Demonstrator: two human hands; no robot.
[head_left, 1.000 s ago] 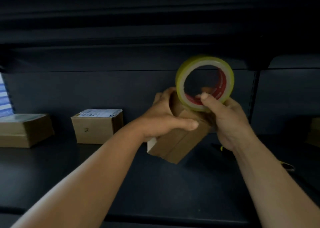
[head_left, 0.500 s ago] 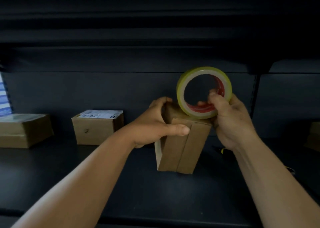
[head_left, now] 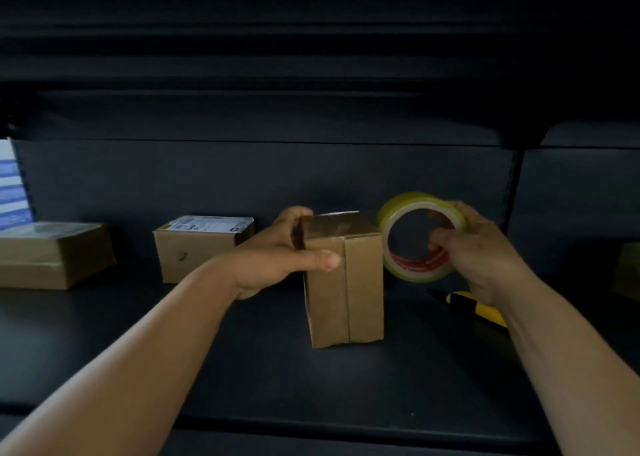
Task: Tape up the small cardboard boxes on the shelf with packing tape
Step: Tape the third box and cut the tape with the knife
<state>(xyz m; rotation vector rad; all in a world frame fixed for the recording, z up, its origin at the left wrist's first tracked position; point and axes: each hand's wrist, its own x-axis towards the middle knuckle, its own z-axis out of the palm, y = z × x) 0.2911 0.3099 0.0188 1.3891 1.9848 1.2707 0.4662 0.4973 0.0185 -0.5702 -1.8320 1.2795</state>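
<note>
A small brown cardboard box (head_left: 346, 289) stands upright on end on the dark shelf (head_left: 277, 379), its taped seam running down the front face. My left hand (head_left: 277, 258) grips its upper left side, thumb across the front, fingers over the top edge. To its right my right hand (head_left: 481, 248) holds a roll of clear yellowish packing tape (head_left: 408, 272) with a red-and-white core, fingers hooked through the ring. The roll sits beside the box's top right corner.
A second small box with a white label (head_left: 197, 248) stands at the back left. A flatter brown parcel (head_left: 52, 255) lies further left. A yellow-and-black cutter (head_left: 474, 308) lies under my right wrist. Another box edge (head_left: 628, 272) shows at far right.
The box went from tilted in the air to standing upright on the shelf. My right hand carried the tape roll from above the box down to its right side.
</note>
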